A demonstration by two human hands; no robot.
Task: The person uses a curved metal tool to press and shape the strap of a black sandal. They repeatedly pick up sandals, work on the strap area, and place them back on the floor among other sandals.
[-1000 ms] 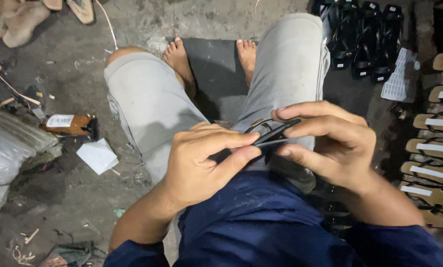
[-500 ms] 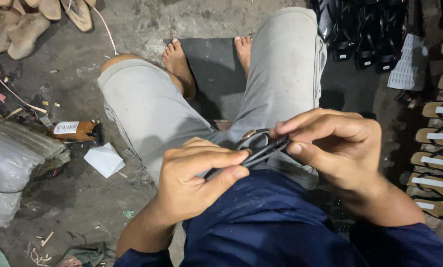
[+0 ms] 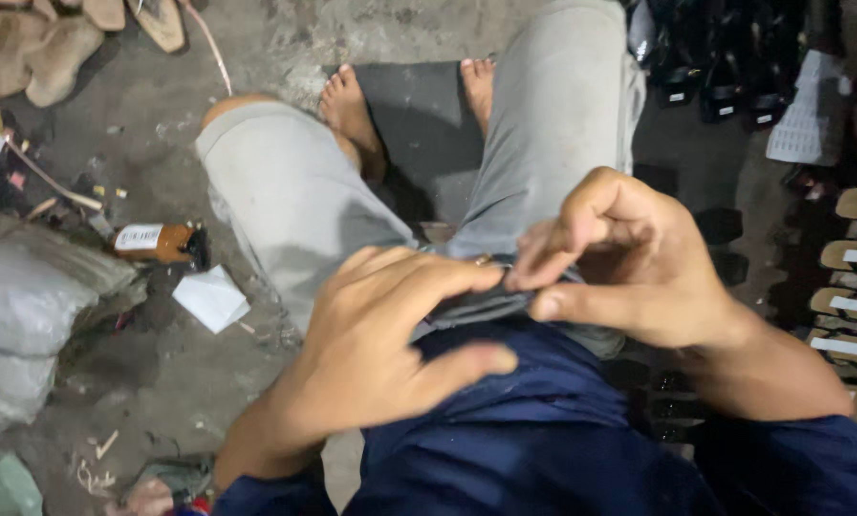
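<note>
I sit with my legs in grey shorts [image 3: 285,191] and bare feet on a dark mat [image 3: 419,115]. Both hands meet over my lap on a thin dark strap [image 3: 476,304], likely a sandal thong. My left hand [image 3: 380,344] grips its left part with fingers curled over it. My right hand [image 3: 619,258] pinches the strap's right end between thumb and fingertips. Most of the strap is hidden under my fingers.
Rows of sandal soles with white bands [image 3: 854,287] lie at the right, black straps [image 3: 725,57] at the top right. A small brown bottle [image 3: 156,242], a white paper [image 3: 211,298] and grey sacks [image 3: 27,315] are on the dirty floor at left.
The camera has come closer and the hands look larger. The strap, visible as a loop before, is now mostly covered by my fingers, with my right hand pinching tighter.
</note>
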